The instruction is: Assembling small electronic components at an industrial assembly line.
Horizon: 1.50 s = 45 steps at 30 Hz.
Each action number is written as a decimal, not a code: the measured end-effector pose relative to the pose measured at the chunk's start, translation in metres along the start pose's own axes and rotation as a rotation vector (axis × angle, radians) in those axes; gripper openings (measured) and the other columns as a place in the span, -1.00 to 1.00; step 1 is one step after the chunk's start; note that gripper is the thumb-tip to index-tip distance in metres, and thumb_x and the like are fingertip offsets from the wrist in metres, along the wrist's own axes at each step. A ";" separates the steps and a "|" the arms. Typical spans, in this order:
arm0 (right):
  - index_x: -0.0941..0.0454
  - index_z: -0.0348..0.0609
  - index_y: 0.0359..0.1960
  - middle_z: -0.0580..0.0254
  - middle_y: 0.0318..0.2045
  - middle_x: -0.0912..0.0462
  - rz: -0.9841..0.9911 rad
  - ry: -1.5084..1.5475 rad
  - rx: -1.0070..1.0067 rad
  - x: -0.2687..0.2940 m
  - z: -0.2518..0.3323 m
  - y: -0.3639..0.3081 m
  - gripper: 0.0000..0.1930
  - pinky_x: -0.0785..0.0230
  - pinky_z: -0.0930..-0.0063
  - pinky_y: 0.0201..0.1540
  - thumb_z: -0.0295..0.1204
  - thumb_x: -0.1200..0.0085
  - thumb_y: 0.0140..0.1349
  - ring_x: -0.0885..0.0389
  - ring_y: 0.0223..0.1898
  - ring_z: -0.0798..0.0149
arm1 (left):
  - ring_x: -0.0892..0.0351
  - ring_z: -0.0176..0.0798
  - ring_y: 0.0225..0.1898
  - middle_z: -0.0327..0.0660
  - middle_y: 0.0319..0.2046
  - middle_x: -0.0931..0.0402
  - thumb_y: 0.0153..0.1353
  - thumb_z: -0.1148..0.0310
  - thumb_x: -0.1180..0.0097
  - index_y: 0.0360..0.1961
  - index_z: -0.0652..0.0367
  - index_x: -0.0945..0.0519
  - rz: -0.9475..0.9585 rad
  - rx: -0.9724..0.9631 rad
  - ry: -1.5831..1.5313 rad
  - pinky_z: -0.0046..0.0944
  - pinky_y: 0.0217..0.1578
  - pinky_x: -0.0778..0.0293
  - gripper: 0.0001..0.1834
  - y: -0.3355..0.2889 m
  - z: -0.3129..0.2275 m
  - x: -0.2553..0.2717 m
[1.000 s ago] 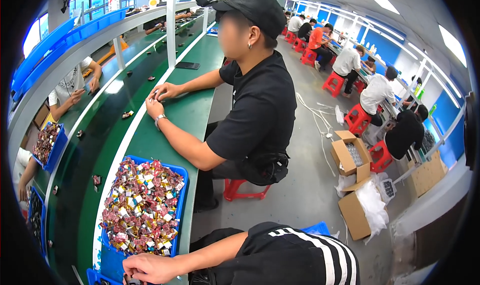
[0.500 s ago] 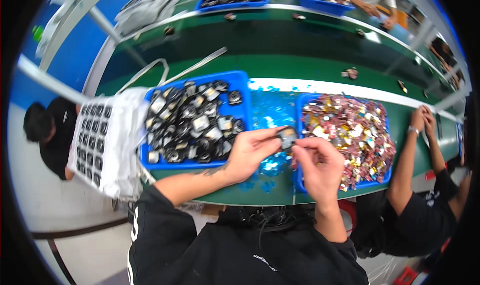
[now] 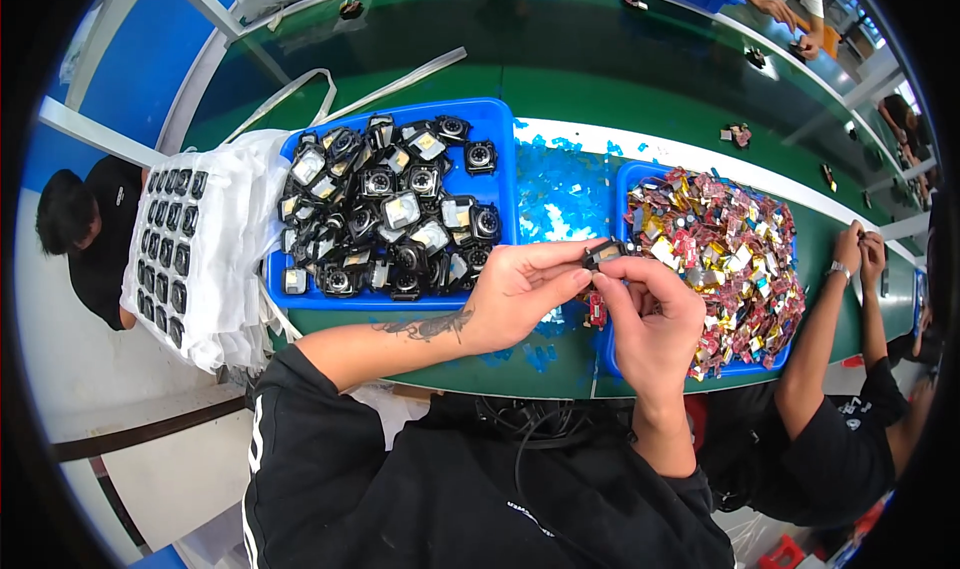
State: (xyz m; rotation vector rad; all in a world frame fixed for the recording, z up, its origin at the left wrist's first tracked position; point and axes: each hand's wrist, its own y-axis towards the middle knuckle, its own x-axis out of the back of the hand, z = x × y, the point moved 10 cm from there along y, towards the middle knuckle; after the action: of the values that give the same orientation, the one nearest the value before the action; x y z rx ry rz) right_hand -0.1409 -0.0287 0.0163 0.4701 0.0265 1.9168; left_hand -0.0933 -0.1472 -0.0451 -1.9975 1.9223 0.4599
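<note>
A small square black housing (image 3: 604,254), with a pale patch on its face, is held between my two hands above the gap between two blue trays. My left hand (image 3: 510,294) pinches its left side between thumb and fingers. The thumb and curled fingers of my right hand (image 3: 655,319) close on its lower right edge. Left of my hands, a blue tray (image 3: 506,169) holds many similar black housings (image 3: 400,209). On the right, another blue tray (image 3: 612,354) is heaped with reddish circuit boards and gold and silver pieces (image 3: 720,269).
Blue film scraps (image 3: 560,184) litter the green table (image 3: 450,361) between the trays. White foam trays (image 3: 225,269) bearing black housings are stacked at the left. A green conveyor belt (image 3: 570,54) carries scattered parts. A co-worker's hands (image 3: 860,254) are at the right.
My view has shifted, so the trays sit slightly higher in it. Both hands keep hold of the housing, which has turned a little between my fingers.
</note>
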 end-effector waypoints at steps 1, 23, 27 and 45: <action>-0.64 -0.26 -0.37 0.33 -0.61 -0.52 0.005 -0.004 -0.003 -0.001 0.000 0.000 -0.88 -0.09 0.60 -0.61 -0.65 -0.28 0.05 -0.24 -0.67 0.56 | -0.50 -0.30 0.07 -0.04 0.07 -0.51 0.35 0.57 0.01 0.21 0.45 -0.38 0.000 -0.006 0.032 -0.30 0.11 -0.46 -0.59 0.000 -0.001 -0.001; -0.45 -0.18 -0.41 0.36 -0.65 -0.45 0.116 -0.103 0.027 -0.014 -0.003 0.006 -0.78 -0.31 0.58 -0.57 -0.56 -0.29 0.01 -0.48 -0.61 0.50 | -0.55 -0.36 -0.09 -0.08 -0.06 -0.60 0.31 0.56 -0.05 0.16 0.49 -0.43 -0.084 0.045 0.482 -0.36 -0.03 -0.47 -0.60 -0.015 -0.005 0.014; -0.40 -0.15 -0.41 0.27 -0.50 -0.47 0.148 -0.142 0.053 -0.008 0.008 0.007 -0.69 -0.30 0.42 -0.53 -0.59 -0.34 -0.13 -0.44 -0.55 0.31 | -0.47 -0.53 -0.32 -0.24 -0.29 -0.56 0.28 0.54 0.00 0.10 0.56 -0.46 -0.209 0.021 0.384 -0.55 -0.26 -0.38 -0.61 -0.030 0.006 0.036; -0.52 -0.15 -0.09 0.11 -0.26 -0.52 0.086 -0.049 0.081 -0.015 -0.006 0.012 -0.61 -0.43 0.33 -0.19 -0.57 -0.23 -0.03 -0.52 -0.23 0.08 | -0.59 -0.35 -0.15 -0.11 -0.14 -0.60 0.37 0.47 0.02 0.15 0.46 -0.43 -0.108 0.068 0.253 -0.37 -0.13 -0.53 -0.61 -0.010 -0.005 0.008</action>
State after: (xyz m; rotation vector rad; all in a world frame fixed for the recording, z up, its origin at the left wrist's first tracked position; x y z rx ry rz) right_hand -0.1493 -0.0460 0.0086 0.5808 0.0535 1.9932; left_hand -0.0835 -0.1559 -0.0442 -2.1891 1.9292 0.1163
